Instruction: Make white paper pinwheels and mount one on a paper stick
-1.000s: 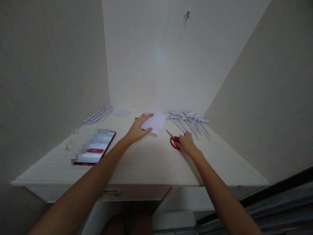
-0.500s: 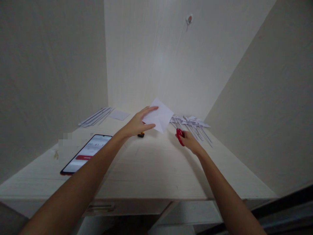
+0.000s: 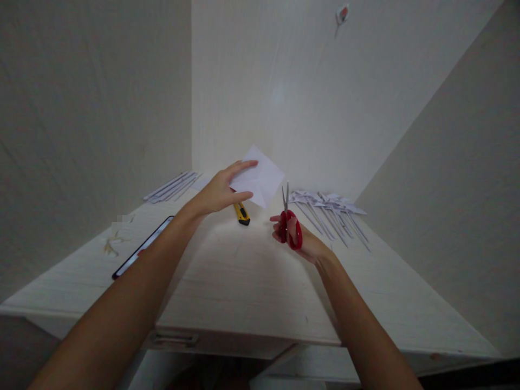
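Observation:
My left hand point(image 3: 217, 190) pinches a folded white sheet of paper point(image 3: 262, 177) and holds it up above the pale wooden desk point(image 3: 252, 276). My right hand point(image 3: 303, 241) grips red-handled scissors point(image 3: 289, 223), blades pointing up and slightly apart, just below and right of the paper. A yellow utility knife point(image 3: 242, 213) lies on the desk under the paper.
A phone point(image 3: 140, 250) lies at the left of the desk, partly hidden by my left arm. Several rolled paper sticks point(image 3: 173, 186) lie at the back left. A heap of paper pinwheels on sticks point(image 3: 331, 208) lies at the back right. Walls close in on three sides.
My left hand has lifted the paper off the desk, uncovering the yellow knife. My right hand has picked the scissors up from the desk and turned the blades upward near the paper.

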{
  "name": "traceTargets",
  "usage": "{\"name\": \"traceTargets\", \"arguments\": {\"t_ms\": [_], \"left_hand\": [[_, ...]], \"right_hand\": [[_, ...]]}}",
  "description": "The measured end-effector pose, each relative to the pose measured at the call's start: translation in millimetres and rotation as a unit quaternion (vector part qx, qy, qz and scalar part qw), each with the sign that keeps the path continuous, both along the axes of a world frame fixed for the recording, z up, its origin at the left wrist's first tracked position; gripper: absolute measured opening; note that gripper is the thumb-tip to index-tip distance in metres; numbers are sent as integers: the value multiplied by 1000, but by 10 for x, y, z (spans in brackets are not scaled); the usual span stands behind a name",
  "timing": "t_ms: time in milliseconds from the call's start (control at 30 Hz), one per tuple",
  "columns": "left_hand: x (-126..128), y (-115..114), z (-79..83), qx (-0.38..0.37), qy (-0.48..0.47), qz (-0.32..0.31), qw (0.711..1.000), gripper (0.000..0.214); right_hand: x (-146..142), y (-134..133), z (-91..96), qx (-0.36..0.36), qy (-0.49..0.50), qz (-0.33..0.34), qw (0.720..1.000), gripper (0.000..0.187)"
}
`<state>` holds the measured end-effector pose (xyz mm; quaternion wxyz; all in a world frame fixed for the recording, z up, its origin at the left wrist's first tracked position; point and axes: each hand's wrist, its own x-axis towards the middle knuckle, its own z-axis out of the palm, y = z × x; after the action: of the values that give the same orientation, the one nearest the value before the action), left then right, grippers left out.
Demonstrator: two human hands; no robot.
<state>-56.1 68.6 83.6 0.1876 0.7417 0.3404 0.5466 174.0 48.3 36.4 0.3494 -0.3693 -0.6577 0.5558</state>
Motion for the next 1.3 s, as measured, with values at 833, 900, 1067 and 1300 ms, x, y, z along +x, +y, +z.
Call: {"name": "traceTargets", "arguments": {"t_ms": [833,900,1067,1300], "left_hand": [[94,62,-86,-56,-18,-35,998,58],[97,60,-85,-58,-17,-35,998,58],[91,9,-53,-72,21,-33,997,60],[101,-47,-14,-100,29,-31,994,64]], "right_hand": [[-105,-264,-58,-32,-23,134,990,72],[-111,-265,-63,-32,-20,132,991,72],[-129,-251,-66,-47,-12,145,988,77],[-124,-224,-93,-61,10,171,983,75]]}}
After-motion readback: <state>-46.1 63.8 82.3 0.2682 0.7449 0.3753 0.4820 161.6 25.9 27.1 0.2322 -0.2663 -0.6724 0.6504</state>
